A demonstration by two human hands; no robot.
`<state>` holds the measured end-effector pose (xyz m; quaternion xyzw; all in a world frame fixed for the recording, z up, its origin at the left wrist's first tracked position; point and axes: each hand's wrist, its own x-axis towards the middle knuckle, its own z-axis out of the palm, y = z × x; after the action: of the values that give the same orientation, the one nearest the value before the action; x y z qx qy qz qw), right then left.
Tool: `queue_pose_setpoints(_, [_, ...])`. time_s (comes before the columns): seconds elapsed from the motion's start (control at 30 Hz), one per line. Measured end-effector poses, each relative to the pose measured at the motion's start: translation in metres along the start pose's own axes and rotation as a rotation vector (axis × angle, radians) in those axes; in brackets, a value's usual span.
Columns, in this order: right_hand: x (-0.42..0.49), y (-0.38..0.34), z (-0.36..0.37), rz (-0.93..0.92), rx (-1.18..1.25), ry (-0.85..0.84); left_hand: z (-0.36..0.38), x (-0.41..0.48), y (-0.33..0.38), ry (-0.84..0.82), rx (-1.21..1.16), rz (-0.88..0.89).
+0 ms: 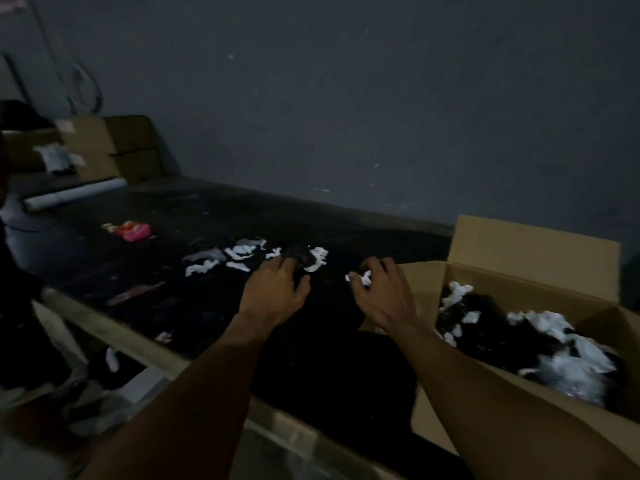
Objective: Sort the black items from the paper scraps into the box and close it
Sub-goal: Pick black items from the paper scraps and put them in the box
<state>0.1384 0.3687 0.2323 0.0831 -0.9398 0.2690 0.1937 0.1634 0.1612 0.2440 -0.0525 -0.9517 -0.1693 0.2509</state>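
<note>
Hands over dark worktop (104, 271): left hand (277, 289) grip curled on black item (298, 254), right hand (381, 292) grip pinching paper scrap (360, 277), beside open box (519, 251).

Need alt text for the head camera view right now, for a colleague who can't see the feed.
Two bare hands reach over a dark table: the left hand touches a black item among white paper scraps, the right hand pinches a white scrap. An open cardboard box at right holds black items mixed with white scraps.
</note>
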Motion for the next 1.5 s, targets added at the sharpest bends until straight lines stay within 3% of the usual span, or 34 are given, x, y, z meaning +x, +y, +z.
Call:
queue_pose_setpoints(0.3, [0.034, -0.113, 0.115, 0.039, 0.000, 0.021, -0.018, 0.026, -0.166, -0.047, 0.048, -0.003])
queue_pose_setpoints(0.53, [0.058, -0.166, 0.191, 0.065, -0.033, -0.060, -0.010, 0.042, -0.265, -0.103, 0.024, -0.039])
queue_pose_setpoints(1.13, [0.223, -0.175, 0.358, -0.085, 0.021, -0.170, 0.089, 0.147, -0.402, -0.134, 0.037, -0.215])
queue_pose_setpoints(1.37, [0.260, -0.161, 0.427, -0.122, 0.002, -0.237, 0.146, 0.171, -0.454, -0.318, 0.100, -0.240])
queue_pose_setpoints(1.5, [0.283, -0.155, 0.463, -0.107, -0.039, -0.242, 0.177, 0.190, -0.487, -0.310, 0.061, -0.249])
